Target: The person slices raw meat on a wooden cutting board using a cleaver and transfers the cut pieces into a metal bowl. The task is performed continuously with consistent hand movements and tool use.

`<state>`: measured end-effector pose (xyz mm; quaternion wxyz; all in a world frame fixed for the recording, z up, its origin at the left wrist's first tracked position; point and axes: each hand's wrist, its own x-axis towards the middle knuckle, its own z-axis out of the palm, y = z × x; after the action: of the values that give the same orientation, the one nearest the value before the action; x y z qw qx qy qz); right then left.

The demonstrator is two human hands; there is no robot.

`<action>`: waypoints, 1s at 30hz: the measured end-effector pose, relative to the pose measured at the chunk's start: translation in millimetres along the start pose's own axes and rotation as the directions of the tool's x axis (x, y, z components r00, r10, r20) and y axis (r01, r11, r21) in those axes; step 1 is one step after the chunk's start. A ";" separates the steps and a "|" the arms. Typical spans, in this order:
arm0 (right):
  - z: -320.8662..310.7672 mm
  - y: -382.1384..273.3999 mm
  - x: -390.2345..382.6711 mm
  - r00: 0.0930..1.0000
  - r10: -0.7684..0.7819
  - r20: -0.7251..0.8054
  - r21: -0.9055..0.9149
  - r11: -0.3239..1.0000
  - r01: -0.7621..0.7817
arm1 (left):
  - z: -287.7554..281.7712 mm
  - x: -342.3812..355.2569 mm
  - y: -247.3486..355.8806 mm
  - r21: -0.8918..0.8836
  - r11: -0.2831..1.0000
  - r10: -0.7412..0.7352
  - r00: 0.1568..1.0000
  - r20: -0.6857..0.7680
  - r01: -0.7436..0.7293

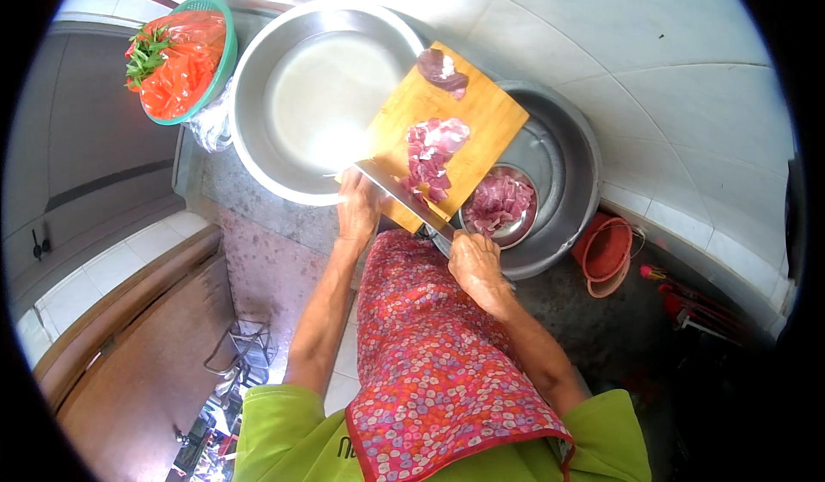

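My right hand (475, 259) grips the handle of a kitchen knife (404, 194), its blade lying slantwise across the near end of a wooden cutting board (485, 121). At the blade's tip, beside the board's left corner, the bent fingers of my left hand (358, 203) close on the blade; glare partly hides the fingertips. Sliced red meat (430, 155) lies along the middle of the board, just beyond the blade. A larger piece of meat (443, 71) rests near its far corner. Right of the board, a metal bowl (531, 224) holds more sliced meat (498, 200).
The board bridges a wide metal basin (253, 78) of cloudy water on the left and a grey basin (580, 138) on the right, where the bowl sits. A green basket (228, 61) with red plastic bags stands far left. Red buckets (601, 254) lie right, beside the tiled wall.
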<state>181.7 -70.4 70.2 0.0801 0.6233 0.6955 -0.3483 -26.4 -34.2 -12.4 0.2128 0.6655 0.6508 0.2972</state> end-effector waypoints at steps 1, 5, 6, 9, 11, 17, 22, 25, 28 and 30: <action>-1.3 -0.4 0.3 1.000 0.002 0.011 0.001 1.000 -0.002 | 1.6 -0.7 -2.6 0.000 1.000 0.005 1.000 0.007 -0.005; -2.1 -1.6 -4.3 0.999 0.016 0.047 0.001 1.000 -0.016 | 5.3 -2.7 -9.7 -0.031 0.999 -0.010 1.000 -0.004 0.010; -3.1 -2.9 -5.1 0.998 0.026 0.057 0.007 1.000 -0.026 | 6.4 -2.3 -9.1 -0.051 0.999 -0.020 1.000 -0.014 0.019; 0.5 -4.4 -0.8 0.996 0.036 0.084 0.036 0.999 -0.039 | 5.3 -1.6 -5.3 -0.068 0.997 -0.032 0.999 -0.038 0.029; 6.5 -6.5 6.9 0.995 0.039 0.090 0.065 0.997 -0.045 | 6.9 -1.9 -3.7 -0.063 0.998 -0.022 0.998 -0.054 0.019; -5.6 -27.6 25.0 0.969 0.083 0.234 0.106 0.988 -0.110 | 7.4 -5.2 -10.1 -0.032 0.999 -0.038 0.997 -0.063 0.036; -19.2 -18.7 16.1 0.923 0.183 0.338 0.031 0.978 -0.205 | 12.2 -10.4 -13.6 -0.046 0.999 -0.033 0.993 -0.111 0.028; 6.0 -34.2 50.8 0.976 0.064 0.210 0.121 0.988 -0.091 | 14.0 -6.3 -7.8 -0.062 0.997 -0.045 0.995 -0.087 0.039; 20.8 -44.7 69.1 1.000 -0.015 0.020 0.130 0.991 0.012 | 7.1 -5.7 -6.6 -0.065 0.996 -0.060 0.996 -0.059 0.056; 15.3 -33.7 56.2 0.982 0.069 0.176 0.102 0.991 -0.088 | 7.7 -6.6 -8.9 -0.053 0.996 -0.070 0.996 -0.050 0.067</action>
<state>133.8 -33.1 41.1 0.1192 0.6214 0.6406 -0.4350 -27.6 -39.4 -24.8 0.2230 0.6290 0.6708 0.3234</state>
